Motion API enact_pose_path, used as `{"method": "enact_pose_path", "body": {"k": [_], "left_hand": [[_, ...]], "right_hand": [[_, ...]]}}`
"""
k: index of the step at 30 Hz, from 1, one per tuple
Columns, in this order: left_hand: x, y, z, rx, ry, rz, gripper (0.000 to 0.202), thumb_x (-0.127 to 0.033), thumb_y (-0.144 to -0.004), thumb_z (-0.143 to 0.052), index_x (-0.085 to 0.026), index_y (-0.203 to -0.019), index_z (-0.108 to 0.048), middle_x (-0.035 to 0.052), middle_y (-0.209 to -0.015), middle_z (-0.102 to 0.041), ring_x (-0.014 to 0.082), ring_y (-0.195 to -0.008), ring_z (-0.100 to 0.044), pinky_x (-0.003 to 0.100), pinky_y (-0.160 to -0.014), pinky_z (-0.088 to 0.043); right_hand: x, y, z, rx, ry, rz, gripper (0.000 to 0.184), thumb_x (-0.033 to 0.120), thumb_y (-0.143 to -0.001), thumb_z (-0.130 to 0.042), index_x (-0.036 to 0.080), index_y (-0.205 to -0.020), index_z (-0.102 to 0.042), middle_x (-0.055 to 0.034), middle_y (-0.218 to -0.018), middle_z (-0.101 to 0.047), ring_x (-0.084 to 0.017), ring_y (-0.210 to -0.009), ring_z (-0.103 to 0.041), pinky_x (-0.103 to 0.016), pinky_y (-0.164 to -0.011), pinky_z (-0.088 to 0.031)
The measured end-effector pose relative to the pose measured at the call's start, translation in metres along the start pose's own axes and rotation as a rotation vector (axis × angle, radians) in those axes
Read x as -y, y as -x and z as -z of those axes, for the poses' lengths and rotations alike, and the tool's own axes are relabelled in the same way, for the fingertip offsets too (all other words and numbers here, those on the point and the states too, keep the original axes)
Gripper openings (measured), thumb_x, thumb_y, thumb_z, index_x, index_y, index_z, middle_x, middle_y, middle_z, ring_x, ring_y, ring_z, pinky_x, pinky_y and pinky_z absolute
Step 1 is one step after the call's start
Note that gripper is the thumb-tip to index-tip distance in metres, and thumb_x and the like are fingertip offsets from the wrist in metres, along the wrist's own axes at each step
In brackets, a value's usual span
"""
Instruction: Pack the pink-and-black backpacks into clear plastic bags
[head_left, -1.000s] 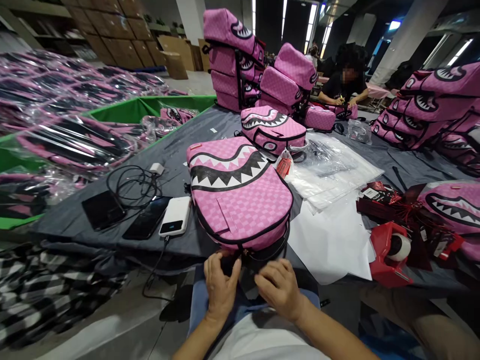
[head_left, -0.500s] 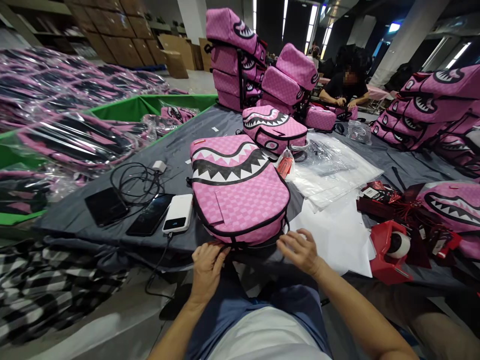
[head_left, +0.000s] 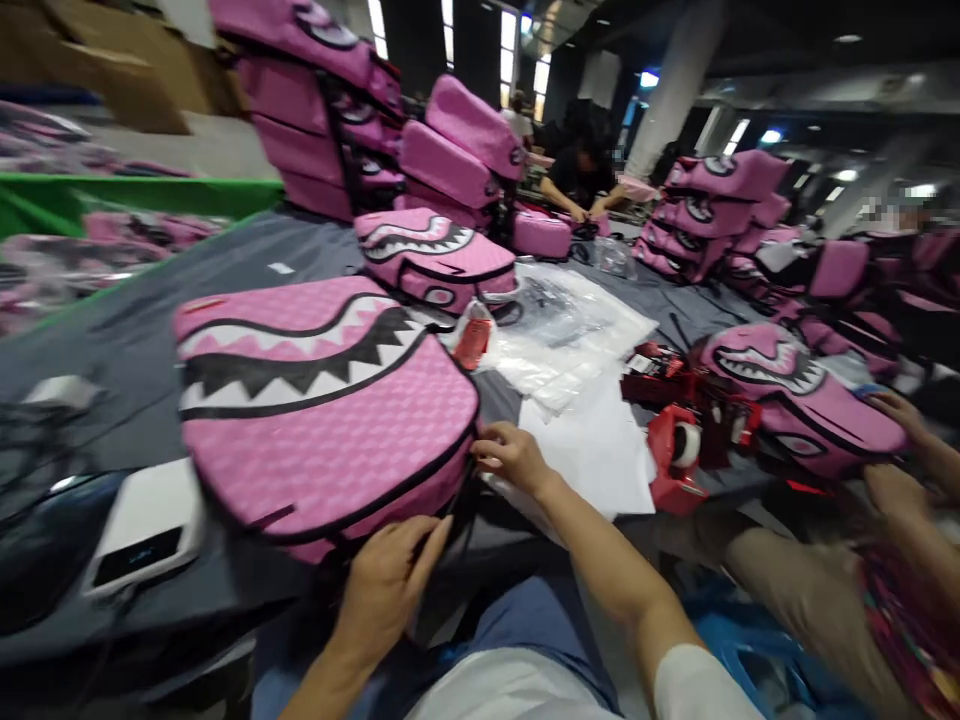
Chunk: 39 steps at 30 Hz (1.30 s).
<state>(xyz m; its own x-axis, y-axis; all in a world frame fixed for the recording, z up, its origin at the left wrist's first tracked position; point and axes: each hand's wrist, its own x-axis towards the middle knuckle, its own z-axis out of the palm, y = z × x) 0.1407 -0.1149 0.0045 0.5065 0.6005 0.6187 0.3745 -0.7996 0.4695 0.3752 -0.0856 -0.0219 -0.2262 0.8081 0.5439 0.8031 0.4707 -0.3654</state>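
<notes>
A pink checkered backpack (head_left: 337,430) with a black-and-white shark-mouth print lies face up on the dark table cover in front of me. At its near edge is my left hand (head_left: 386,575), closed, thumb and forefinger pinching a thin black strap. My right hand (head_left: 514,458) is closed by the bag's right side, its fingertips on the black strap (head_left: 466,490) there. Part of the strap is hidden behind the fingers. Just beyond lies a second pink backpack (head_left: 435,250) with a red tag (head_left: 472,342) beside it.
A white power bank (head_left: 146,525) lies left of the bag. White sheets (head_left: 589,440), clear plastic bags (head_left: 570,320) and a red tape dispenser (head_left: 675,460) lie to the right. Stacked pink bags (head_left: 292,130) stand behind. Another person's hands (head_left: 896,490) touch a pink backpack (head_left: 810,400) at right.
The view has swung right and closer to the backpack. My right hand has gone from hovering with loosely bent fingers to pinching at the bag's right side; my left has shifted rightward along its near edge.
</notes>
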Motion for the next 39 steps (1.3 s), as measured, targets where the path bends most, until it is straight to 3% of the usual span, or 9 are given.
{"method": "enact_pose_path", "body": {"k": [3, 6, 9, 12, 18, 23, 29, 33, 39], "left_hand": [[0.025, -0.002, 0.007, 0.023, 0.032, -0.073, 0.024, -0.038, -0.105, -0.046, -0.023, -0.1, -0.064, -0.0003, -0.083, -0.073, 0.0159, -0.068, -0.071, 0.027, -0.067, -0.055], [0.037, 0.002, 0.004, -0.036, -0.081, -0.118, 0.022, -0.033, -0.106, -0.044, -0.023, -0.111, -0.062, 0.0053, -0.092, -0.074, 0.0215, -0.078, -0.071, 0.035, -0.074, -0.055], [0.032, 0.013, -0.009, -0.117, -0.148, -0.168, 0.028, -0.021, -0.099, -0.056, -0.023, -0.127, -0.059, 0.0123, -0.109, -0.072, 0.029, -0.096, -0.069, 0.046, -0.086, -0.053], [0.018, 0.024, -0.031, -0.031, -0.101, -0.309, 0.042, -0.013, -0.093, -0.063, -0.024, -0.133, -0.057, 0.0118, -0.114, -0.072, 0.028, -0.104, -0.068, 0.045, -0.091, -0.053], [-0.01, 0.031, -0.068, 0.112, 0.052, -0.412, 0.029, -0.01, -0.094, -0.061, -0.017, -0.122, -0.062, 0.0134, -0.125, -0.07, 0.0275, -0.122, -0.062, 0.04, -0.099, -0.053], [-0.005, 0.039, -0.068, 0.148, 0.099, -0.403, 0.026, -0.009, -0.094, -0.061, -0.019, -0.118, -0.064, 0.0118, -0.126, -0.07, 0.027, -0.125, -0.062, 0.04, -0.099, -0.054], [-0.006, 0.024, -0.073, 0.199, 0.151, -0.382, 0.026, -0.019, -0.1, -0.053, -0.02, -0.124, -0.063, 0.0105, -0.124, -0.07, 0.0235, -0.12, -0.064, 0.037, -0.097, -0.056], [-0.005, -0.008, -0.106, 0.255, 0.084, -0.416, 0.037, -0.031, -0.104, -0.047, -0.019, -0.138, -0.056, 0.011, -0.13, -0.07, 0.0253, -0.124, -0.064, 0.042, -0.103, -0.054], [0.02, -0.044, -0.167, 0.467, -0.07, -0.41, 0.052, -0.044, -0.105, -0.04, -0.017, -0.149, -0.049, 0.0128, -0.151, -0.055, 0.031, -0.143, -0.047, 0.052, -0.114, -0.045]], "right_hand": [[-0.002, 0.003, 0.004, 0.074, 0.054, -0.136, 0.029, 0.031, -0.092, -0.071, 0.027, -0.121, -0.07, -0.0055, -0.107, -0.07, -0.018, -0.093, -0.066, -0.028, -0.084, -0.056], [0.006, 0.041, 0.015, -0.021, 0.166, -0.317, 0.041, 0.025, -0.094, -0.068, 0.024, -0.134, -0.061, -0.0098, -0.12, -0.068, -0.022, -0.11, -0.065, -0.036, -0.097, -0.054], [0.005, 0.094, 0.03, -0.131, 0.318, -0.526, 0.042, 0.027, -0.095, -0.065, 0.02, -0.136, -0.06, -0.0174, -0.131, -0.065, -0.029, -0.125, -0.059, -0.049, -0.106, -0.049], [-0.01, 0.124, 0.039, -0.102, 0.438, -0.784, 0.052, 0.036, -0.095, -0.065, 0.015, -0.141, -0.056, -0.0266, -0.144, -0.055, -0.04, -0.138, -0.048, -0.065, -0.111, -0.038], [-0.027, 0.073, 0.021, 0.116, 0.446, -1.132, 0.068, 0.045, -0.101, -0.051, 0.008, -0.156, -0.038, -0.0283, -0.164, -0.025, -0.041, -0.155, -0.018, -0.065, -0.121, -0.014], [-0.019, 0.064, 0.029, 0.078, 0.396, -1.061, 0.055, 0.044, -0.101, -0.054, 0.014, -0.147, -0.053, -0.0217, -0.159, -0.04, -0.038, -0.15, -0.031, -0.058, -0.121, -0.022], [-0.019, 0.154, 0.074, -0.298, 0.41, -0.827, 0.029, 0.023, -0.101, -0.047, 0.019, -0.118, -0.069, -0.0133, -0.114, -0.07, -0.026, -0.11, -0.063, -0.043, -0.099, -0.05], [-0.022, 0.185, 0.082, -0.281, 0.405, -0.828, 0.022, 0.019, -0.094, -0.06, 0.02, -0.114, -0.069, -0.012, -0.112, -0.07, -0.027, -0.107, -0.063, -0.043, -0.095, -0.051], [-0.047, 0.173, 0.085, -0.269, 0.25, -0.966, 0.018, 0.028, -0.079, -0.084, 0.021, -0.086, -0.069, -0.0027, -0.09, -0.066, -0.02, -0.087, -0.064, -0.03, -0.076, -0.051]]}}
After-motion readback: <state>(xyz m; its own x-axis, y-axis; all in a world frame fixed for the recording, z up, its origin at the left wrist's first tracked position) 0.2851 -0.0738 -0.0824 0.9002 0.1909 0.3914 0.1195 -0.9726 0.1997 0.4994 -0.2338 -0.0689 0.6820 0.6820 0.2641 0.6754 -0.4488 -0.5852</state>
